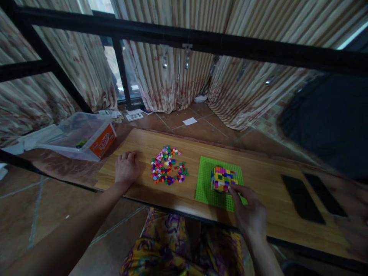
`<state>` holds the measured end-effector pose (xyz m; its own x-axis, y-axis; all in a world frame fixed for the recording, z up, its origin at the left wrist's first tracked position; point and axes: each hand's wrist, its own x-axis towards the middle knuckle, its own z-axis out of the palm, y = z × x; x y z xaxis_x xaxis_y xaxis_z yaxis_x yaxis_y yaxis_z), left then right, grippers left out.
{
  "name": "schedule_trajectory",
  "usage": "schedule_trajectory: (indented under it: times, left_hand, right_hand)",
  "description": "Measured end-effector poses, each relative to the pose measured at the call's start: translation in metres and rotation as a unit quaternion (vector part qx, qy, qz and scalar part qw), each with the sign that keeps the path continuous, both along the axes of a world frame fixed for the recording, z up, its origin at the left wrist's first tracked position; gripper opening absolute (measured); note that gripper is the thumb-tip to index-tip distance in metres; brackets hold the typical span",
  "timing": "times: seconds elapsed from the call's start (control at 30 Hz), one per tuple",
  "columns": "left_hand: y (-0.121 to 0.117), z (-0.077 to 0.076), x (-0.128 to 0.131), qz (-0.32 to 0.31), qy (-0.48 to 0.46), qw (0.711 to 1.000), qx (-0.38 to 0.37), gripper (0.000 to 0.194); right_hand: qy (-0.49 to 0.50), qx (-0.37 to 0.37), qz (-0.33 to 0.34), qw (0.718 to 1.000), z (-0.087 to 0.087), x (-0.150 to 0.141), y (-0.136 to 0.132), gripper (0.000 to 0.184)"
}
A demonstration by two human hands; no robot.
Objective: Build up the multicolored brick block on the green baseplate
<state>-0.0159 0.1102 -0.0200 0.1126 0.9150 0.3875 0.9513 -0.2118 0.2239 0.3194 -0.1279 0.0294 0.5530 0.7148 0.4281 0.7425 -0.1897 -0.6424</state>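
Note:
A many-coloured block of toy bricks (224,178) stands on a lime-green studded baseplate (205,188). At its near right edge is my right hand (251,211), thumb and forefinger pinched on a small pale toy brick (229,188), mostly covered by the fingertips. My left hand (126,167) rests at the left end of the wooden table (178,197), fingers curled down in a loose fist, with nothing seen in them. Between the hands, nearer the left one, lies a loose spread of small coloured bricks (165,166).
Two dark flat slabs (303,198) lie on the table's right end. Left of the table, a clear plastic bin (77,138) with an orange label sits on the floor. A dark metal bar (172,32) crosses in front of the curtains (161,84). Papers (189,121) lie on the tiles.

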Motion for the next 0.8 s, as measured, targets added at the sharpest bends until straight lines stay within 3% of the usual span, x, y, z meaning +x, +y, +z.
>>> schedule_trajectory:
  times: [0.17, 0.27, 0.8]
  left_hand:
    - [0.001, 0.0, 0.0, 0.001, 0.009, 1.0, 0.005, 0.036]
    - [0.001, 0.001, 0.0, -0.001, 0.013, 1.0, 0.005, 0.035]
    - [0.0, 0.001, 0.001, 0.002, 0.009, 1.0, -0.002, 0.036]
  right_hand:
    - [-0.087, 0.035, 0.044, 0.995, -0.016, 0.002, 0.011, 0.023]
    - [-0.11, 0.05, 0.037, 0.992, -0.024, 0.003, 0.014, 0.022]
    - [-0.038, 0.041, -0.036, 0.998, -0.028, -0.006, 0.018, 0.025]
